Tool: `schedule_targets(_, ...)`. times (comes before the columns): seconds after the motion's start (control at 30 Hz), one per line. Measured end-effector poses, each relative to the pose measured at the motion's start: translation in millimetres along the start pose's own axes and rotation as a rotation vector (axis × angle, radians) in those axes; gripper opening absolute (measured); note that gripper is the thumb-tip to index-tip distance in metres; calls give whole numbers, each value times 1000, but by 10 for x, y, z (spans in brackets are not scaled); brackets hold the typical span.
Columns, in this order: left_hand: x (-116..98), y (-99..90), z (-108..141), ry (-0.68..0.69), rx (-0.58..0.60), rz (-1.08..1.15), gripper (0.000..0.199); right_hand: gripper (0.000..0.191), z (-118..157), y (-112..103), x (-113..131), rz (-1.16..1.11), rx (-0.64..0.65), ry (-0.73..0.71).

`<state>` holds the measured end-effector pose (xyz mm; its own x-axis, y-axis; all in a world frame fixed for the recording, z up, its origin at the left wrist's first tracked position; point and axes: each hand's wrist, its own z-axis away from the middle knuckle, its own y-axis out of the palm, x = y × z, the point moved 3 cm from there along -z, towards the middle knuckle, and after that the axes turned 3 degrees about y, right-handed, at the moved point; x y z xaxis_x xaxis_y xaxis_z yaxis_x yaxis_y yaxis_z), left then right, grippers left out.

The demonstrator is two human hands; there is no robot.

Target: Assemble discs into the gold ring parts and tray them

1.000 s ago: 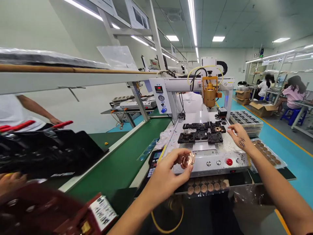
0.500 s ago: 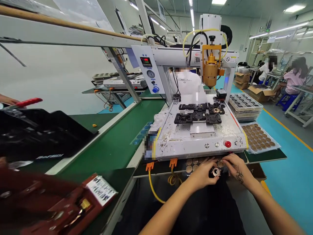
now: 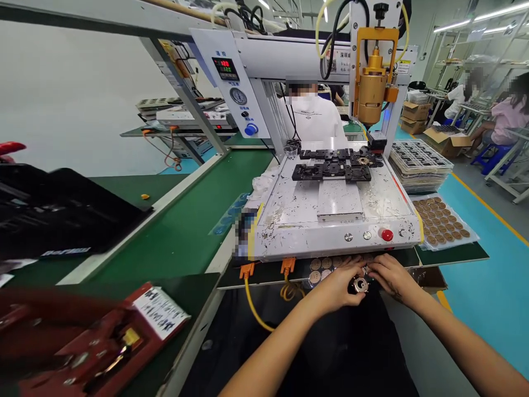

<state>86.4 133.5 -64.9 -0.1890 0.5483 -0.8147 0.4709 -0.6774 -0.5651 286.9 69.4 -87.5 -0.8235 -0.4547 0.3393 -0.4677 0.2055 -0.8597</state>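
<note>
My left hand is closed on a round, rose-gold watch case with an open centre, held just in front of the table's edge. Beside it, my right hand has its fingers bent together over the round copper-coloured discs, which lie on a clear sheet under the machine's front. Whatever is between the right fingertips is hidden. Both hands are close together, nearly touching. Above them stands a white dispensing machine with a gold nozzle head and black fixtures on its bed.
A sheet of brown discs and a stack of trays sit to the right. On the left are a green belt, a red press and a black bag. Yellow cables hang in front. People sit farther back.
The view has shifted, nearer the machine. My right hand has moved closer to my left, its fingers drawn in toward the watch case. The left still holds the case.
</note>
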Motion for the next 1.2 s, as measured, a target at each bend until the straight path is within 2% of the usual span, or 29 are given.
schedule_targets(0.2,-26,-14,36,-46,26,28,36,23,-12,-85,36,44,-14,0)
schedule_targets(0.33,-20,28,65,-51,23,36,36,25,16,-63,58,75,-50,-23)
schedule_targets(0.57,-59,-26,37,-55,69,25,34,26,200,143,27,-11,-241,-123)
schedule_targets(0.7,-84,-46,34,-52,61,38,34,25,409,99,147,-93,-314,-113)
schedule_targets(0.8,-77,10,12,-60,-17,24,31,19,507,-45,250,-153,-348,11)
schedule_targets(0.93,-100,82,-39,-70,-145,3,28,12,503,-271,321,-240,-358,262)
schedule_targets(1.07,-252,39,23,-42,-240,67,28,25,408,-463,402,-555,-278,643)
schedule_targets(1.13,-341,4,135,-76,-295,191,33,34,334,-534,509,-726,-233,766)
schedule_targets(1.2,-411,1,286,-162,-337,454,36,41,235,-582,637,-845,-216,790)
